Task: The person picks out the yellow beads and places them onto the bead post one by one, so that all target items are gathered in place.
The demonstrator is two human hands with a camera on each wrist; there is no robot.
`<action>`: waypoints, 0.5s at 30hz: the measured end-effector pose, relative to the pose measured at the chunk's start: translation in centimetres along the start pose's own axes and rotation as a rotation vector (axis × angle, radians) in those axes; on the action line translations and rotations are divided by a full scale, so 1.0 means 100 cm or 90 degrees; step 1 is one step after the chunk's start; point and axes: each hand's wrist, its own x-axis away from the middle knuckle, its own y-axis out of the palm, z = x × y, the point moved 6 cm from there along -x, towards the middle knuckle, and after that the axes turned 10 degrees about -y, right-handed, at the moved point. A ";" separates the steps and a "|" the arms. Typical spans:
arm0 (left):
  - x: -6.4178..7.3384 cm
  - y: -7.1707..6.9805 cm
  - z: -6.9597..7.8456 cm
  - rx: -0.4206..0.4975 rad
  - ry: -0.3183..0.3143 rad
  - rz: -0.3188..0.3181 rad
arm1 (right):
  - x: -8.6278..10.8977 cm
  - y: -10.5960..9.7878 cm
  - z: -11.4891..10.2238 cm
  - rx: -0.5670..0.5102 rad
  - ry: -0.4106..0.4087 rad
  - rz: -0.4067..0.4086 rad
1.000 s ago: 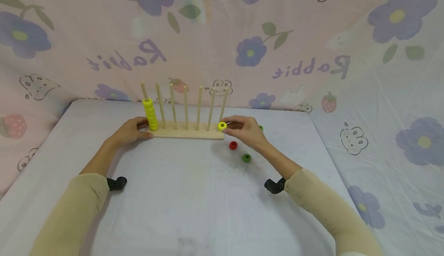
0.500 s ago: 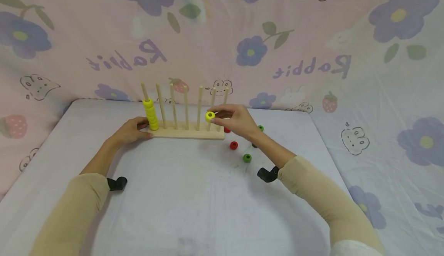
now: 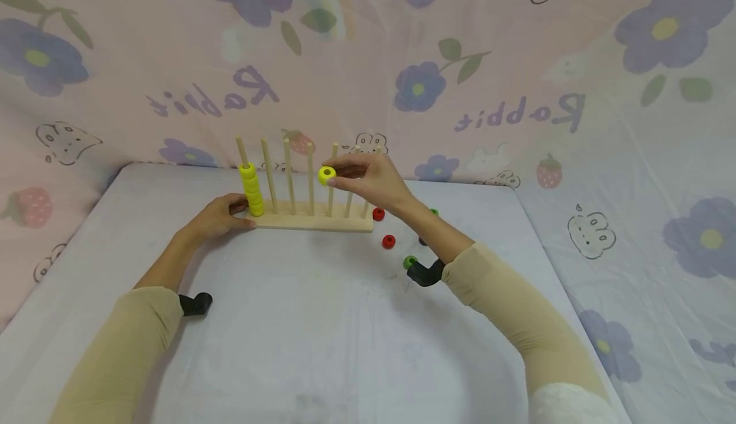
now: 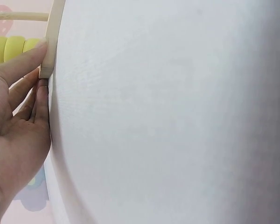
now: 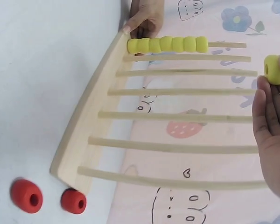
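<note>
A wooden peg rack (image 3: 313,223) with a row of upright pegs stands toward the back of the table. Its leftmost peg carries a stack of several yellow beads (image 3: 252,191), with bare peg showing above them. My left hand (image 3: 214,217) grips the left end of the base, thumb along the front and fingers at the end. Between thumb and fingertips, my right hand (image 3: 375,180) pinches a single yellow bead (image 5: 274,70), raised in front of the pegs right of centre. The bead's hole faces the stack side in the right wrist view.
Two red beads (image 3: 388,241) (image 5: 73,201) lie by the rack's right end. Green beads (image 3: 409,262) and a dark bead (image 3: 423,241) are partly covered by the right arm. A patterned cloth (image 3: 345,79) hangs behind the table.
My right hand has lifted the yellow bead and carried it leftward from the rack's right end, uncovering a red bead there. The left hand keeps its place on the base.
</note>
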 end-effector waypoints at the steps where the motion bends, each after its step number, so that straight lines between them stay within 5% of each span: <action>1: 0.000 0.000 -0.001 0.000 -0.003 0.001 | -0.003 0.001 -0.002 -0.006 -0.002 0.001; 15: 0.000 0.001 0.001 -0.007 -0.006 0.028 | -0.042 0.019 -0.005 -0.008 0.000 -0.012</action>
